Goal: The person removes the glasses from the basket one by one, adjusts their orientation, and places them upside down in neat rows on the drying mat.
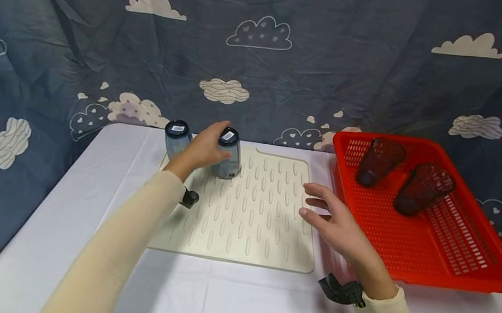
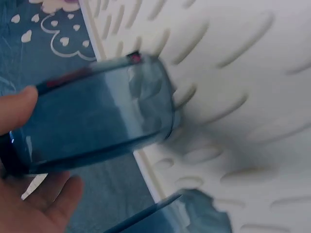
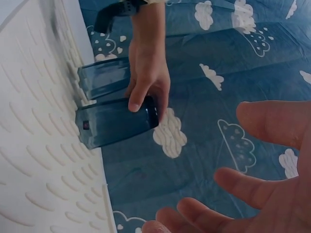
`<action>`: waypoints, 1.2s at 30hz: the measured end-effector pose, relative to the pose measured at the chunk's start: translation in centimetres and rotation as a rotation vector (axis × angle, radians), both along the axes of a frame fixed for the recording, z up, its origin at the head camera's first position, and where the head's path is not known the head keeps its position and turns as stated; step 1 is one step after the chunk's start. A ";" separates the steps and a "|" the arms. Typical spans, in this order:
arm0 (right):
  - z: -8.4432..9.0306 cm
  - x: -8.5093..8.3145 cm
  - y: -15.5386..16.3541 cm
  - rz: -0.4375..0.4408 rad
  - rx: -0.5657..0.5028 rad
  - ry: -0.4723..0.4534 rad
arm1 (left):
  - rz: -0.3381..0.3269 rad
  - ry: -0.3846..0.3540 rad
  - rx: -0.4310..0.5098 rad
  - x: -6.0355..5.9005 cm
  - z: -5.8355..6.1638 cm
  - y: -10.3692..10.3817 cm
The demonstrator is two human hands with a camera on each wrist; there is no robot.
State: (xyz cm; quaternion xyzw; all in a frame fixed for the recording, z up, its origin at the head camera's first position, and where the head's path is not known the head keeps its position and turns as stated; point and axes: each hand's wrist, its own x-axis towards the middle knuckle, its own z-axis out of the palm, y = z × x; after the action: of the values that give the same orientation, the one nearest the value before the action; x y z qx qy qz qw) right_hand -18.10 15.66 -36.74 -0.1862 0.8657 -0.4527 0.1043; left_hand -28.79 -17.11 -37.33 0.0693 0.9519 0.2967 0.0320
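Blue-tinted plastic makes up the tumbler [image 1: 229, 154] that the left hand [image 1: 204, 150] grasps, thumb on one side and fingers curled round the other, as the right wrist view shows plainly. It stands mouth down, base up, a barcode sticker on the base, so that it can drain onto the ribbed surface beneath. A second blue tumbler [image 1: 177, 139] stands inverted at nine o'clock from the first, on the far side of the hand and not gripped by it; whether the back of the hand brushes it cannot be told. The two sit close together at the far left corner of the cream drying mat [image 1: 251, 217], probably to leave the remaining ribs free.

At four o'clock from the held tumbler, the right hand [image 1: 337, 222] hovers over the mat's right edge with fingers spread and relaxed, holding nothing; it sits between the mat and the basket, a handy place to wait.

At three o'clock from that hand lies a red perforated basket [image 1: 444, 250], its left rim just beside the mat. Two dark smoky tumblers, one [image 1: 378, 161] to the left and another [image 1: 422, 188] at four o'clock from it, lie tipped on their sides in the basket's far half, loosely and apart. A white tablecloth [image 1: 226, 302] carries everything, and a blue cloud-printed curtain [image 1: 267, 59] hangs at twelve o'clock
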 end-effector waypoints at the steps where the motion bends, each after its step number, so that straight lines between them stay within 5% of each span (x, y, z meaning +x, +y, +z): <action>1: 0.0 0.0 0.1 0.002 0.004 -0.001 | 0.004 0.026 -0.003 0.2 -0.3 0.1; 7: 0.0 0.0 0.5 0.007 -0.012 0.020 | -0.001 0.224 -0.064 2.5 -0.8 0.4; 12: 0.0 0.1 0.6 0.003 -0.010 0.009 | -0.040 0.383 -0.048 6.1 -0.8 1.0; 17: -0.2 0.0 0.8 -0.001 0.002 0.007 | -0.125 0.354 0.056 9.7 -0.8 1.6; 22: -0.2 -0.1 1.0 -0.009 0.005 -0.008 | -0.135 0.299 0.140 11.9 -1.0 1.3; 36: 1.6 1.0 1.8 0.031 0.042 0.009 | -0.067 0.270 0.239 14.6 -2.0 -0.6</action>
State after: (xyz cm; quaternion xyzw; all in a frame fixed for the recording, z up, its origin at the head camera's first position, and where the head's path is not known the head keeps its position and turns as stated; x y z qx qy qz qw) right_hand -17.11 17.45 -35.11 -0.1995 0.8725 -0.4319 0.1112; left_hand -14.14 -17.71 -39.31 0.1434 0.9028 0.3943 -0.0946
